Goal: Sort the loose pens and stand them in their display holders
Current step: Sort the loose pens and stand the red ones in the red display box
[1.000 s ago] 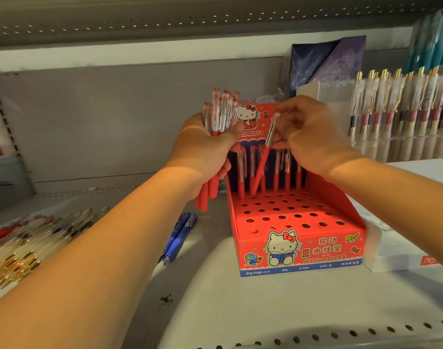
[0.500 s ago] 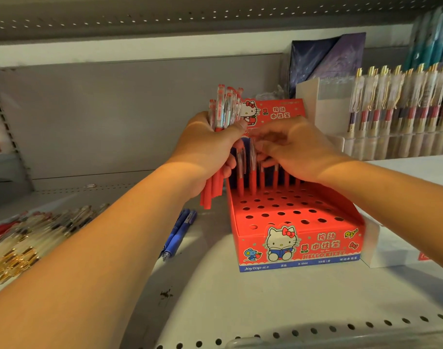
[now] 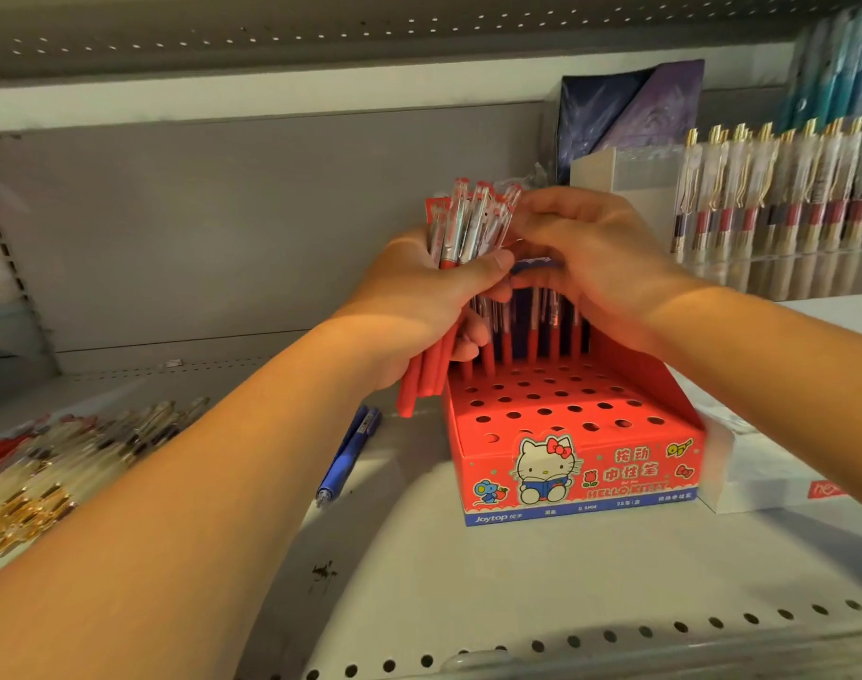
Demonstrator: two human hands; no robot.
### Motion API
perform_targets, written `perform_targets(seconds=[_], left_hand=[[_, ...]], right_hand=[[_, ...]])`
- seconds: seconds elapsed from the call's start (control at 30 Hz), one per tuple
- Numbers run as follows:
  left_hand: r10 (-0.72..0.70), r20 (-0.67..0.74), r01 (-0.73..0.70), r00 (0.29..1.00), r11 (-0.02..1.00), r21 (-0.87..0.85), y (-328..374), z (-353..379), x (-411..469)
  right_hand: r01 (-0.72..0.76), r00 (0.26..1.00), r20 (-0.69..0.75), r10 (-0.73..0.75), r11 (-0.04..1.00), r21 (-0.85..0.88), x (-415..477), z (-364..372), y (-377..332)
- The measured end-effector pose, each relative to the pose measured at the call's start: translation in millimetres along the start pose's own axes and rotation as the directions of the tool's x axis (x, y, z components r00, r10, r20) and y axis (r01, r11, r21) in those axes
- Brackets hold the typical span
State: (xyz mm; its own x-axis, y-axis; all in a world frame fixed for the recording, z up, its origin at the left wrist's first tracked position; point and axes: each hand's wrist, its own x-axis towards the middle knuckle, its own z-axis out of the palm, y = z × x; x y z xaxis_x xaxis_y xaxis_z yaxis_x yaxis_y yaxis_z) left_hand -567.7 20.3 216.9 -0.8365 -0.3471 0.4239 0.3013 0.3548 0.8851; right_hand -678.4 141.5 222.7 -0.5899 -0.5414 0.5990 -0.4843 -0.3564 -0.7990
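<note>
The left grip (image 3: 419, 311), at the centre of the frame, is clutching a bundle of red pens (image 3: 461, 238). Its fingers and thumb are curling round the middle of the barrels, so the clear clip ends are pointing up and the red ends are hanging below the palm. The right grip (image 3: 596, 257) is reaching in from the right, its fingers curling over the tops of that bundle and touching them. Blur is hiding whether it is pinching a single pen, so I cannot tell. Just behind and below both grips, a row of red pens (image 3: 532, 336) is standing upright in the back holes of the red display holder (image 3: 581, 476), with rows of round holes showing in front of them. The holder is sitting on the shelf (image 3: 493, 581) at lower centre. Just left of it, 2 blue pens (image 3: 350, 449) are lying side by side, tips pointing toward the lower edge. A pile of clear gold-clipped pens (image 3: 51, 463) is lying loose at the left edge. A white box (image 3: 772, 483) is sitting just beside the holder's right wall, and a clear rack (image 3: 772, 267) of upright gold-clipped pens is standing at the upper right.
</note>
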Motion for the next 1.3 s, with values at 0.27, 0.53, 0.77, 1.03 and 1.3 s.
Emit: perform_targets(seconds=[0.27, 0.53, 0.77, 1.03, 1.3], left_hand=[[-0.004, 0.036, 0.006, 0.999, 0.999, -0.048, 0.2, 4.0, -2.1], [-0.04, -0.04, 0.038, 0.998, 0.998, -0.053, 0.7, 1.8, -0.2], [0.002, -0.116, 0.006, 0.993, 0.997, 0.071, -0.1, 0.3, 0.5], [0.033, -0.12, -0.021, 0.992, 0.995, 0.101, -1.7, 2.6, 2.7], [0.036, -0.103, -0.028, 0.994, 0.997, 0.077, -1.8, 1.8, 2.1]], right_hand=[[-0.102, 0.995, 0.034, 0.097, 0.967, 0.231, -2.3, 1.4, -3.6], [-0.063, 0.978, -0.172, 0.119, 0.952, 0.298, 0.7, 1.4, -9.8], [0.018, 0.946, -0.321, -0.039, 0.997, -0.068, 7.5, -9.3, -8.3], [0.06, 0.968, -0.191, -0.163, 0.89, -0.452, 7.8, -7.9, 11.3], [0.118, 0.967, -0.129, -0.219, 0.836, -0.536, 8.8, -13.6, 20.6]])
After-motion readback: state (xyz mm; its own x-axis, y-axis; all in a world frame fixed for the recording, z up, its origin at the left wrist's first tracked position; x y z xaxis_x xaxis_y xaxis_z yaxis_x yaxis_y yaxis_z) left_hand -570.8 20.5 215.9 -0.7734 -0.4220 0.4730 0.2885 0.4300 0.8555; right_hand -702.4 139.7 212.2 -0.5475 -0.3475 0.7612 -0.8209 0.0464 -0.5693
